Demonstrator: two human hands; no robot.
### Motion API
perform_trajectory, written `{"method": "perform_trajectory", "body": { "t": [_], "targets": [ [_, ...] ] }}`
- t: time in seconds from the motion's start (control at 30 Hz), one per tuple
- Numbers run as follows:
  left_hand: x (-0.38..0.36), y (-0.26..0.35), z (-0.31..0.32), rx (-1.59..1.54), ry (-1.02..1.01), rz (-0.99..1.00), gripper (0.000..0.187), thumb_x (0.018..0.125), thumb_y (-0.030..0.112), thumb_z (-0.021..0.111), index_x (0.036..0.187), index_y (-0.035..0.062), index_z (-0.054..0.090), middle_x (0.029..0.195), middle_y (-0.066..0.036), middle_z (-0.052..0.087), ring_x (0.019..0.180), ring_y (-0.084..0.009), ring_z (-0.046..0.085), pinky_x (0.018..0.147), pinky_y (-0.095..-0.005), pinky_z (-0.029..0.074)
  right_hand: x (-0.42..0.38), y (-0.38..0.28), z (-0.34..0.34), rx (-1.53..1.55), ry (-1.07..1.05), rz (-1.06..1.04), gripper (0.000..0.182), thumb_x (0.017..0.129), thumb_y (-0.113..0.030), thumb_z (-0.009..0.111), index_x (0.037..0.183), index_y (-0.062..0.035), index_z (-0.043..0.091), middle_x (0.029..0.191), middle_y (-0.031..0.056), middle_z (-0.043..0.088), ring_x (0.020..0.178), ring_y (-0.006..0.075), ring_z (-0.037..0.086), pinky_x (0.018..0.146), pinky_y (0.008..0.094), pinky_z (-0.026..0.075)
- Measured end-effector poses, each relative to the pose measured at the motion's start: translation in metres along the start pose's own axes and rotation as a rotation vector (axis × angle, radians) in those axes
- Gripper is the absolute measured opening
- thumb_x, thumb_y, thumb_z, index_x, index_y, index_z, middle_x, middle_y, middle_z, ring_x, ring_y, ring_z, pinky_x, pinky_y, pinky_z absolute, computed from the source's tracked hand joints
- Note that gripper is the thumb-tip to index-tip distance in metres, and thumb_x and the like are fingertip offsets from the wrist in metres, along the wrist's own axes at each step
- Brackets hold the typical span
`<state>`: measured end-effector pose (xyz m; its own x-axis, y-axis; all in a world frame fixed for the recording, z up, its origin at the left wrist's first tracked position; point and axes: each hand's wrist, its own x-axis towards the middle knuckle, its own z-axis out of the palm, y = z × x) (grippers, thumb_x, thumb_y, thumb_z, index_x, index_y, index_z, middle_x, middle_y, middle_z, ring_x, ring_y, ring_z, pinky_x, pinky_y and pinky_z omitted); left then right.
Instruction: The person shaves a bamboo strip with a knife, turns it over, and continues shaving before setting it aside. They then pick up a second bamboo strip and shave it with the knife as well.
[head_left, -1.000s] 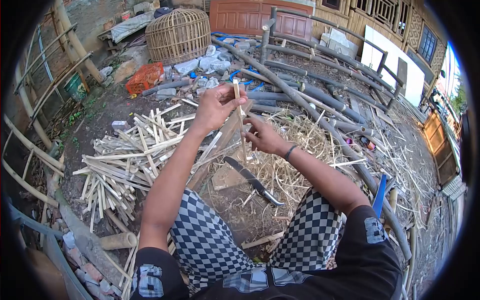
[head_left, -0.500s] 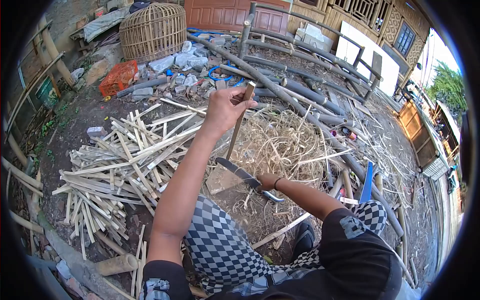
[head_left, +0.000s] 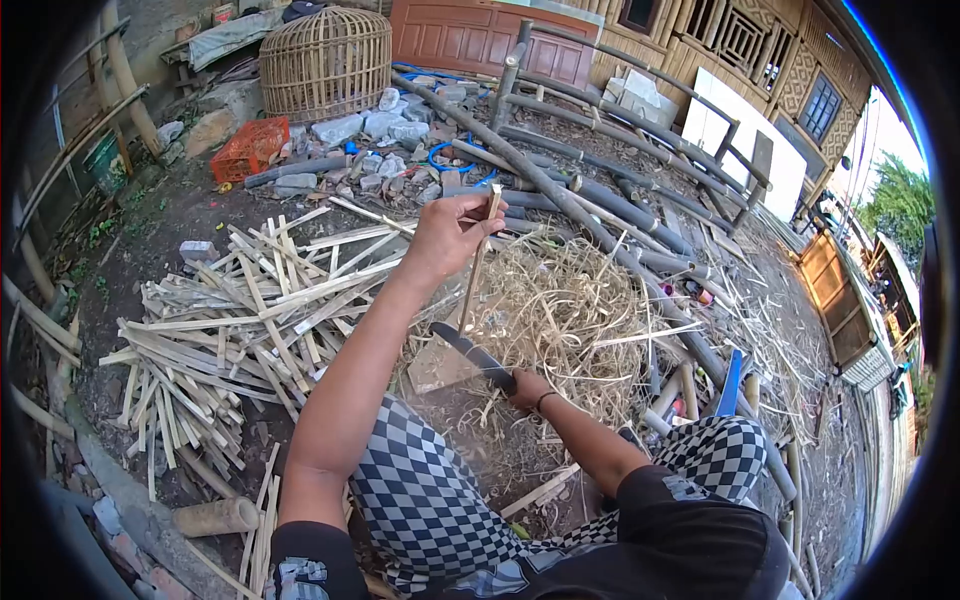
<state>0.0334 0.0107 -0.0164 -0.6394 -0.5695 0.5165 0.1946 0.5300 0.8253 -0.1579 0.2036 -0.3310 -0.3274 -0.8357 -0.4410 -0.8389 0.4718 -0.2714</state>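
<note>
My left hand [head_left: 443, 238] pinches the upper end of a bamboo strip [head_left: 472, 290], which stands nearly upright. The strip's lower end comes down by the machete blade [head_left: 468, 349], close over a flat board [head_left: 428, 372] on the ground. My right hand [head_left: 530, 390] is wrapped round the machete's handle, and the dark blade points left and away from me, crossing the strip's foot in this view. Curly bamboo shavings [head_left: 575, 300] lie heaped just beyond and right of the blade.
Left of me is a big pile of split bamboo strips [head_left: 215, 350]. A blue-handled tool [head_left: 731, 384] leans near my right knee. Farther off are bamboo poles [head_left: 560, 195], rubble, an orange crate [head_left: 250, 150] and a woven bamboo cage [head_left: 325, 65].
My right hand with the machete has drawn a little toward my body. My left hand has dipped slightly, still gripping the strip. The camera view has shifted a little.
</note>
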Motion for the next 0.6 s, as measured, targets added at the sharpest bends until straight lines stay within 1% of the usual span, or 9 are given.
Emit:
{"method": "perform_trajectory", "body": {
  "t": [0.1, 0.2, 0.27, 0.33, 0.37, 0.4, 0.47, 0.57, 0.6],
  "targets": [
    [-0.004, 0.002, -0.006, 0.059, 0.021, 0.049, 0.026, 0.085, 0.012, 0.077, 0.109, 0.0026, 0.073, 0.095, -0.007, 0.075, 0.088, -0.0127, 0.072, 0.08, -0.0286, 0.057, 0.007, 0.009, 0.013, 0.021, 0.146, -0.04, 0.049, 0.073, -0.03, 0.074, 0.114, -0.0053, 0.063, 0.113, 0.0247, 0.065, 0.107, 0.0413, 0.063, 0.093, 0.046, 0.052],
    [-0.011, 0.009, -0.013, 0.206, 0.065, 0.095, 0.025, 0.084, 0.012, 0.078, 0.107, 0.0032, 0.073, 0.095, -0.007, 0.075, 0.089, -0.0146, 0.072, 0.082, -0.0303, 0.057, 0.009, 0.022, 0.0, 0.086, 0.011, -0.131, 0.054, 0.069, -0.035, 0.076, 0.113, -0.0049, 0.067, 0.109, 0.0218, 0.069, 0.102, 0.0374, 0.066, 0.09, 0.0434, 0.053],
    [-0.011, 0.007, -0.02, 0.201, 0.067, 0.07, 0.025, 0.083, 0.012, 0.078, 0.106, 0.0038, 0.074, 0.096, -0.008, 0.076, 0.09, -0.0158, 0.072, 0.083, -0.0308, 0.056, 0.015, 0.026, 0.001, 0.186, 0.078, -0.196, 0.051, 0.067, -0.039, 0.077, 0.103, -0.004, 0.073, 0.098, 0.0182, 0.073, 0.091, 0.0341, 0.069, 0.084, 0.0398, 0.054],
    [-0.014, 0.008, -0.026, 0.229, 0.05, -0.051, 0.025, 0.086, 0.015, 0.077, 0.108, 0.0039, 0.073, 0.101, -0.005, 0.074, 0.093, -0.0119, 0.068, 0.086, -0.0309, 0.055, 0.017, 0.013, -0.017, 0.355, -0.092, -0.062, 0.043, 0.067, -0.039, 0.076, 0.091, -0.004, 0.075, 0.088, 0.0168, 0.074, 0.081, 0.0317, 0.07, 0.077, 0.0383, 0.054],
    [-0.014, 0.008, -0.028, 0.277, 0.057, -0.02, 0.026, 0.086, 0.015, 0.077, 0.109, 0.0037, 0.072, 0.099, -0.004, 0.074, 0.092, -0.0121, 0.068, 0.087, -0.0312, 0.054, 0.019, 0.004, -0.024, 0.32, 0.045, -0.035, 0.041, 0.068, -0.039, 0.074, 0.082, -0.0007, 0.075, 0.08, 0.0177, 0.073, 0.074, 0.0299, 0.069, 0.071, 0.0383, 0.053],
    [-0.016, 0.009, -0.028, 0.292, 0.06, -0.024, 0.026, 0.086, 0.015, 0.077, 0.109, 0.0037, 0.072, 0.099, -0.004, 0.074, 0.092, -0.0121, 0.068, 0.087, -0.0312, 0.054, 0.02, 0.002, -0.039, 0.462, 0.002, -0.058, 0.043, 0.07, -0.037, 0.073, 0.083, 0.0042, 0.073, 0.081, 0.0197, 0.072, 0.075, 0.0292, 0.069, 0.07, 0.0392, 0.053],
    [-0.017, 0.011, -0.031, 0.276, 0.067, -0.021, 0.024, 0.085, 0.014, 0.078, 0.106, 0.0035, 0.072, 0.099, -0.004, 0.073, 0.094, -0.0121, 0.067, 0.089, -0.0313, 0.053, 0.002, -0.018, -0.086, 0.393, -0.043, -0.08, 0.047, 0.072, -0.039, 0.075, 0.083, 0.0064, 0.072, 0.081, 0.02, 0.072, 0.075, 0.0292, 0.068, 0.071, 0.0392, 0.053],
    [-0.024, 0.02, -0.031, 0.251, 0.045, -0.012, 0.021, 0.085, 0.009, 0.077, 0.103, 0.0006, 0.072, 0.097, -0.007, 0.074, 0.09, -0.0128, 0.069, 0.084, -0.0295, 0.056, -0.005, -0.017, -0.122, 0.319, 0.065, -0.188, 0.053, 0.074, -0.044, 0.079, 0.093, 0.0045, 0.072, 0.08, 0.0155, 0.072, 0.072, 0.0262, 0.068, 0.069, 0.0387, 0.053],
    [-0.026, 0.026, -0.03, 0.22, 0.035, -0.051, 0.02, 0.085, 0.008, 0.077, 0.103, 0.0009, 0.071, 0.098, -0.006, 0.073, 0.091, -0.0126, 0.069, 0.085, -0.0291, 0.056, -0.027, -0.026, -0.148, 0.41, 0.038, -0.181, 0.05, 0.078, -0.041, 0.08, 0.096, 0.0045, 0.07, 0.074, 0.0109, 0.069, 0.065, 0.0214, 0.065, 0.062, 0.0362, 0.052]
  ]
}}
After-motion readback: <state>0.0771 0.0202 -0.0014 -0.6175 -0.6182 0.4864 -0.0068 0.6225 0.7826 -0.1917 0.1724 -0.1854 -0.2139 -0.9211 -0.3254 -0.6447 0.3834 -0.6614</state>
